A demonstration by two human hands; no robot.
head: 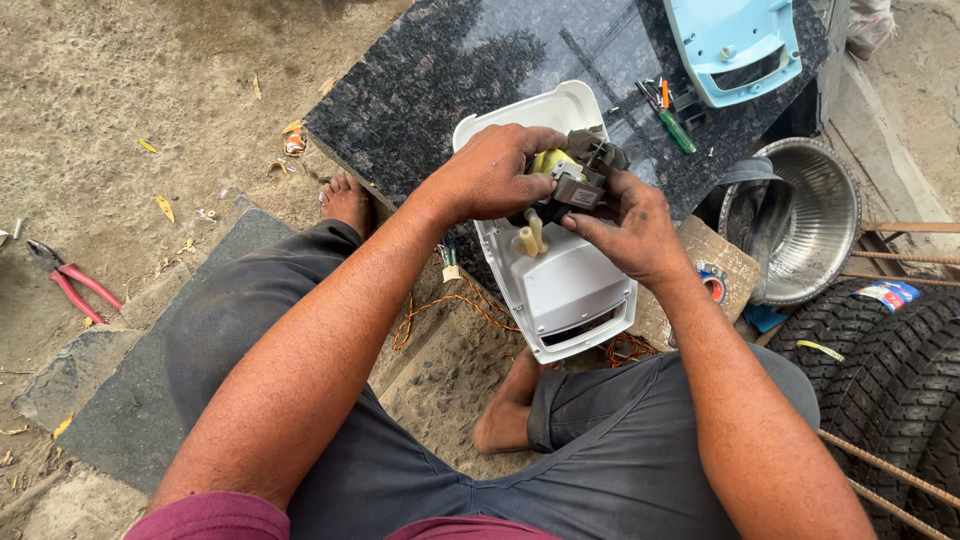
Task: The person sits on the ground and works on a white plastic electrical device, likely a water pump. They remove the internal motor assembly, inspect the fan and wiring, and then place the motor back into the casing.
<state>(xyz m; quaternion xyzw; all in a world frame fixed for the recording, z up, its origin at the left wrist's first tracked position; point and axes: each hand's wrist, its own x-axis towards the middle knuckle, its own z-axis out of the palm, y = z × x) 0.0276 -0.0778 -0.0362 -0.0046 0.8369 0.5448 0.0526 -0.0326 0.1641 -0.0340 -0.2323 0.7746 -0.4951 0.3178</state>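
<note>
My left hand (490,172) and my right hand (632,225) together grip a small motor (572,180) with a yellow winding and a dark metal frame. I hold it just above a white plastic appliance housing (565,285) that rests on the edge of a dark granite slab (440,70). Two cream plastic pegs (532,237) stick up from the housing under the motor. Orange wires (450,300) hang from the housing down between my knees.
A light blue plastic cover (735,45) and a green-handled screwdriver (672,125) lie on the slab's far part. A steel bowl (825,215) and black tyres (890,370) stand to the right. Red-handled pliers (75,285) lie on the dirt at left. My bare feet (347,200) rest below.
</note>
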